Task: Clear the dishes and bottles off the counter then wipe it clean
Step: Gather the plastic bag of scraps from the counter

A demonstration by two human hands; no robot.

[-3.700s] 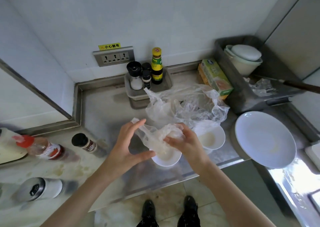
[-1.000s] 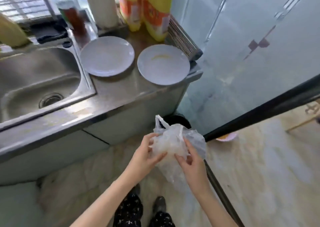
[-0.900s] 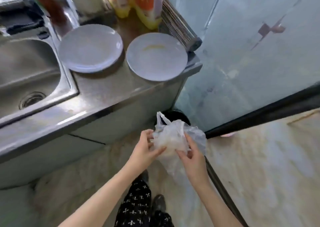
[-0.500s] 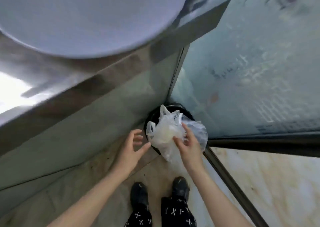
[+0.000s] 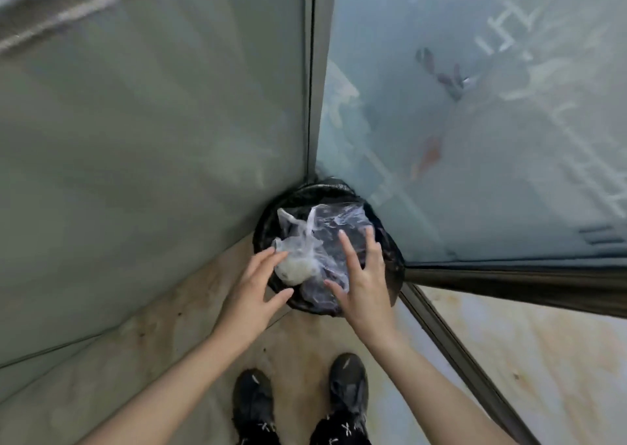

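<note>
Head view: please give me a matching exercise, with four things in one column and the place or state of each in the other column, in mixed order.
Things:
1. plastic bag
2. bin
3. left hand
4. shoes

Place or state:
a. round, in the corner by the glass
b. on the floor, near the bottom of the view
c. clear, in the bin's mouth
d. open, beside the bag

Pairs: 1-c, 2-a, 3-d, 4-b.

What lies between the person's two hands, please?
A clear plastic bag holding something whitish, in the black bin, between the left hand and right hand; head view.
</note>
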